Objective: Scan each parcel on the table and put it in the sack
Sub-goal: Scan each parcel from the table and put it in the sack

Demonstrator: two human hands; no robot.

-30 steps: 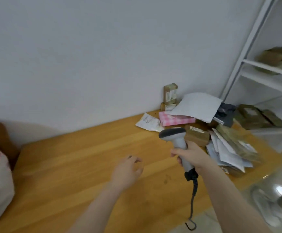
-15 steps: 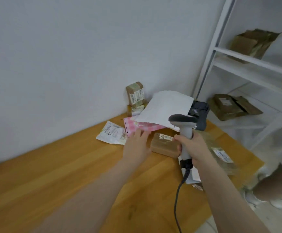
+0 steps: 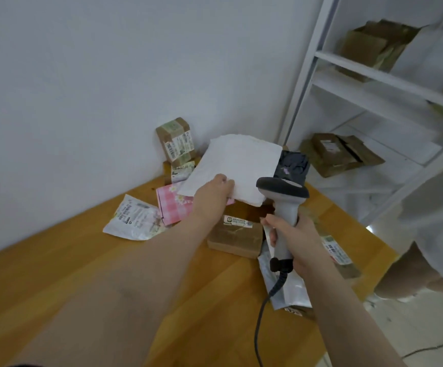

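Parcels lie heaped at the far right of the wooden table (image 3: 56,274). My left hand (image 3: 211,196) grips the near edge of a white padded envelope (image 3: 237,162) on top of the heap. My right hand (image 3: 294,239) holds a grey barcode scanner (image 3: 284,197) by its handle, head up, just right of that envelope. Under and around them lie a pink checked parcel (image 3: 172,205), a brown box (image 3: 237,235), a white labelled bag (image 3: 135,218) and a dark bag (image 3: 293,165). The sack is out of view.
Two small brown boxes (image 3: 176,140) are stacked against the wall behind the heap. White shelving (image 3: 373,75) with cardboard boxes stands to the right. Another person (image 3: 432,234) stands at the table's right end. The scanner cable (image 3: 261,313) hangs over the table edge.
The view swung right toward the heap. My left hand reached from the bare tabletop across the pink parcel and took hold of the white envelope. My right hand kept the scanner upright.
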